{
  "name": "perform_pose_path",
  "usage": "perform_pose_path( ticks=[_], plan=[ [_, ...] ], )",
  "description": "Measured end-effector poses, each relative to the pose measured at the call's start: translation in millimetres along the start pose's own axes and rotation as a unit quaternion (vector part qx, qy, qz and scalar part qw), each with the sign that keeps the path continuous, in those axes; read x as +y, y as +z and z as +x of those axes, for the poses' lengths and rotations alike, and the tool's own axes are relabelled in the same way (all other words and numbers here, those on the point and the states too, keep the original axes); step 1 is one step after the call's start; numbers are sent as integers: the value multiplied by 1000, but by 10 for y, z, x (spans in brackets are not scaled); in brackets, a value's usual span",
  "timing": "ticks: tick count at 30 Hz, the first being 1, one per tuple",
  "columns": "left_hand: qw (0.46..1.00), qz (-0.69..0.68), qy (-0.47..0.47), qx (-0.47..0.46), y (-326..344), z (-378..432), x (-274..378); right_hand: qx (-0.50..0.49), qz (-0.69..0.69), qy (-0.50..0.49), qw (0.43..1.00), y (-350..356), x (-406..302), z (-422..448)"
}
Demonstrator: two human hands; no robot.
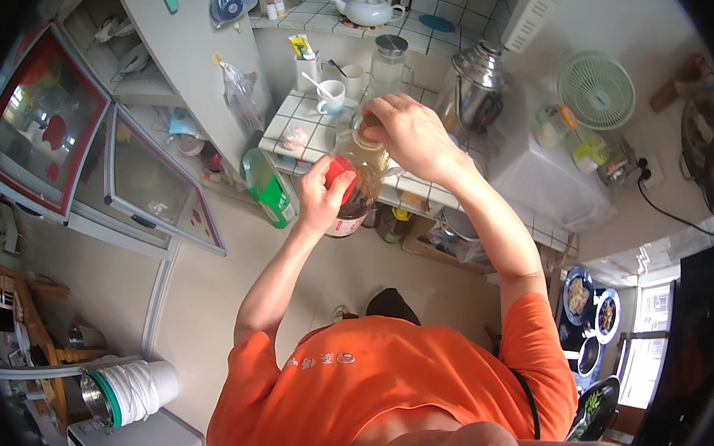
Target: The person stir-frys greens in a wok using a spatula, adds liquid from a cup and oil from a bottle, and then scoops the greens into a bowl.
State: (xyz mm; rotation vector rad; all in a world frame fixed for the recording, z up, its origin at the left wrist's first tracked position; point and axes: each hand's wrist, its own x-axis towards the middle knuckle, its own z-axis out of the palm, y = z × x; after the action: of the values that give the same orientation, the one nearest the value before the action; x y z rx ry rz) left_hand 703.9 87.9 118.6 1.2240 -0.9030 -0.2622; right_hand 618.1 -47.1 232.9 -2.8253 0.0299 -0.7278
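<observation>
My left hand (323, 191) is closed around the red handle (339, 177) of a large clear plastic jug (360, 188). Dark liquid fills the jug's lower part, and a label bearing writing wraps its base. The fingers of my right hand (409, 131) curl over the jug's neck and the small cap or stopper there, which they mostly hide. The jug is held up in front of the white tiled counter (298, 111). Just beyond it stand a white mug (331, 97) with a spoon or brush in it and a glass pitcher (387, 66) with a metal lid.
A steel kettle (478, 87) stands right of the jug. A white teapot (370, 10) rests on the tiled ledge behind. At left are a green bag (268, 189) and glass sliding doors (158, 176). A box of cookware (446, 241) sits below the counter. Plates of food (579, 300) lie at right.
</observation>
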Motion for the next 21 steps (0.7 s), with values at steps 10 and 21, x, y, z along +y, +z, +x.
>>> perform_pose_path(
  ticks=[10, 21],
  plan=[
    [983, -173, -40, 39, -379, 1818, -496, -16, 238, 57, 970, 607, 1194, 1368],
    [984, -167, 50, 22, -771, 3777, -1230, 102, 308, 53, 944, 1342, 2308, 3124]
  ],
)
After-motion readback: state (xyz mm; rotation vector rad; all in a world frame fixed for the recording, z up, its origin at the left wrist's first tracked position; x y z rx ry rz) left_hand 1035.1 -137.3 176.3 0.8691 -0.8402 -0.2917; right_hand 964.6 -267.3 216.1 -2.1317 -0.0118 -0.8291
